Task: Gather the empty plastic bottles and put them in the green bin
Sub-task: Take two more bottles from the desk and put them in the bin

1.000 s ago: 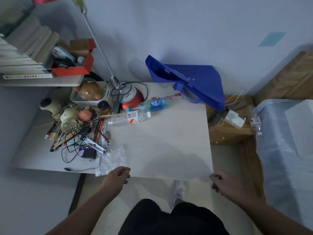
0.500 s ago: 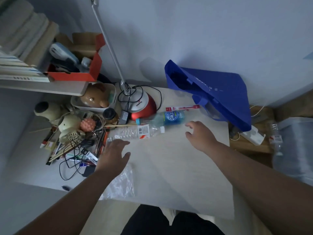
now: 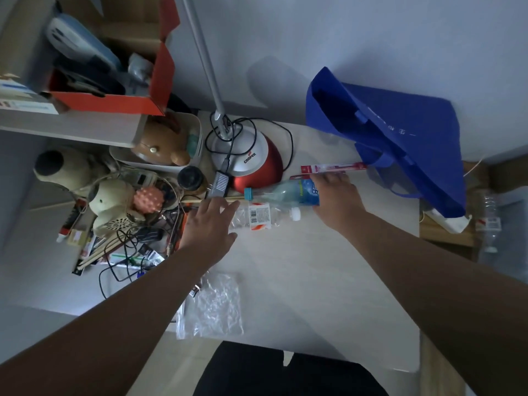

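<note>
**Colours on the desk**

Centre frame: a clear bottle (image 3: pixel 258 215) with a red-and-white barcoded label and white cap; a blue-labelled bottle (image 3: pixel 285 192), its cap seemingly teal. Right, a royal-blue bag (image 3: pixel 400 138); centre top, a red-and-white lamp base (image 3: pixel 251 161); upper left, an orange-red box (image 3: pixel 114 101)

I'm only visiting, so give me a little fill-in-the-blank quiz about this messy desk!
1. The clear plastic bottle with the red-and-white label has a ____ cap.
2. The red-and-white lamp base bears the word ____.
3. The hand at the blue-labelled plastic bottle is the person's ____ one.

Missing words: white; COOPER; right.
</note>
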A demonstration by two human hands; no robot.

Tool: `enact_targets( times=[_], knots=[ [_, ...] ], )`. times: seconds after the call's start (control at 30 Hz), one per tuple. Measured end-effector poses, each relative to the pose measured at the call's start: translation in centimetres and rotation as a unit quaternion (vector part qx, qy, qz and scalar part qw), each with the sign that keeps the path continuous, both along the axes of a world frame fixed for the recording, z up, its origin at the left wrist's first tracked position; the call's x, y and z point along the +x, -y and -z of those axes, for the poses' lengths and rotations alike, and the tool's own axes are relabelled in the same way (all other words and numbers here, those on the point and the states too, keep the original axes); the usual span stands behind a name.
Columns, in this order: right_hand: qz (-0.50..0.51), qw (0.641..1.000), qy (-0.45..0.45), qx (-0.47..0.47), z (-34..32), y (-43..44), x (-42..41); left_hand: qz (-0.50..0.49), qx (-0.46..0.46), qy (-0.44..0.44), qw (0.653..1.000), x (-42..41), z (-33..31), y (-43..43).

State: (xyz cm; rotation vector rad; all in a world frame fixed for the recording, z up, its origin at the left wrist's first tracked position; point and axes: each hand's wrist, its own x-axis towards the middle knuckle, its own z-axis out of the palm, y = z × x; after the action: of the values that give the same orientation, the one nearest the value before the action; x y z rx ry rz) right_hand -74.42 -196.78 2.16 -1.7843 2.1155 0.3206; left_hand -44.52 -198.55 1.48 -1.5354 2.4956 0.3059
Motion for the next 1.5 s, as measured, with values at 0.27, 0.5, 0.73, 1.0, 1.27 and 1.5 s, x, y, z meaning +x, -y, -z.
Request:
enact_targets(
  times=[0.27, 0.5, 0.73, 1.0, 1.27, 1.5],
  knots=[
    [0.069, 0.996, 0.053, -0.009, 0.0, -4.7, -1.9, 0.005, 0.028, 0.043, 0.999, -1.7, -0.8, -0.7],
    [0.153, 0.958, 0.242, -0.033, -1.9, -9.5, -4.8, -0.103, 0.077, -0.004, 0.992, -1.2, -4.9, -8.4],
    [0.13, 0.94, 0.315, 0.016, -2.4, -15.7, -6.1, -0.448, 0.164, -0.233, 0.847, -0.1, -6.6, -25.0],
    [-0.028, 0.934, 0.331, 0.13, -2.2, -23.0, 0.4, -0.672, 0.124, -0.403, 0.609, 2.1, -5.1, -47.0],
    [-0.255, 0.892, 0.279, 0.248, -2.7, -31.0, 13.2, -0.812, 0.043, -0.421, 0.403, 2.3, -3.1, -70.2],
    [-0.384, 0.86, 0.195, 0.272, -2.5, -41.6, 22.0, -0.878, 0.007, -0.417, 0.236, -2.1, -1.9, -87.2]
  ],
)
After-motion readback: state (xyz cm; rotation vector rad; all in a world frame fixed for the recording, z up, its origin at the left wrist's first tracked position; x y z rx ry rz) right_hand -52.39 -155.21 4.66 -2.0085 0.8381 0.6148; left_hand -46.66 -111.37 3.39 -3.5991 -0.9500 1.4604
